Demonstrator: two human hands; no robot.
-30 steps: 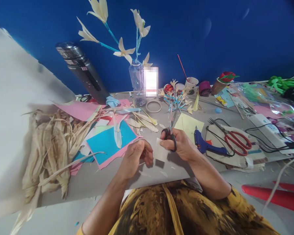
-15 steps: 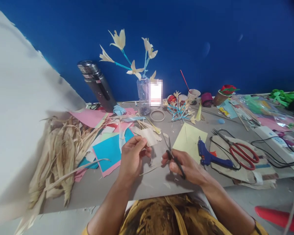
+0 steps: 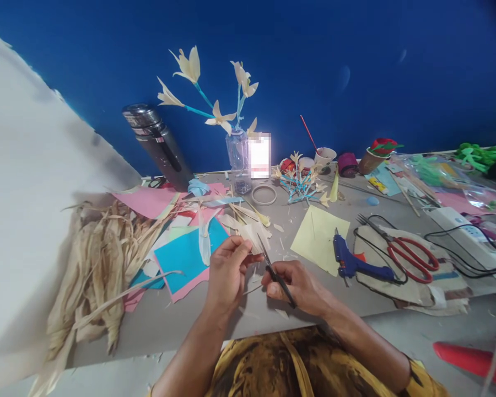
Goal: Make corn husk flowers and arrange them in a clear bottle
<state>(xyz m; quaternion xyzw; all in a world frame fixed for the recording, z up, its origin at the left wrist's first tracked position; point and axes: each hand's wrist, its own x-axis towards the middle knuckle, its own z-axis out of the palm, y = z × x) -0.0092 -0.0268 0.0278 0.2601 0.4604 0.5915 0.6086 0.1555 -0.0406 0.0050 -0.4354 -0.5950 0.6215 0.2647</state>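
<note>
Between the thumb and fingers of my left hand (image 3: 229, 270) is a pale strip of corn husk (image 3: 256, 236), its free part pointing up and away from me. My right hand (image 3: 300, 284) is closed around the black handles of a pair of scissors (image 3: 281, 282). The scissor blades reach up to the right edge of the husk, close to my left fingertips. I cannot tell whether the blades are parted around it. Small pale scraps lie on the grey table (image 3: 273, 322) below both hands.
Dried husks (image 3: 95, 270) and blue paper (image 3: 190, 259) lie left. To the right are yellow paper (image 3: 320, 237), a blue glue gun (image 3: 355, 264) and red-handled scissors (image 3: 417, 256). Behind stand a bottle with husk flowers (image 3: 237, 160), a tape ring (image 3: 264, 194) and a dark flask (image 3: 161, 149).
My right hand has moved left with the scissors, bringing the blades up to the husk. My left hand keeps its pinch. The whole view has shifted slightly.
</note>
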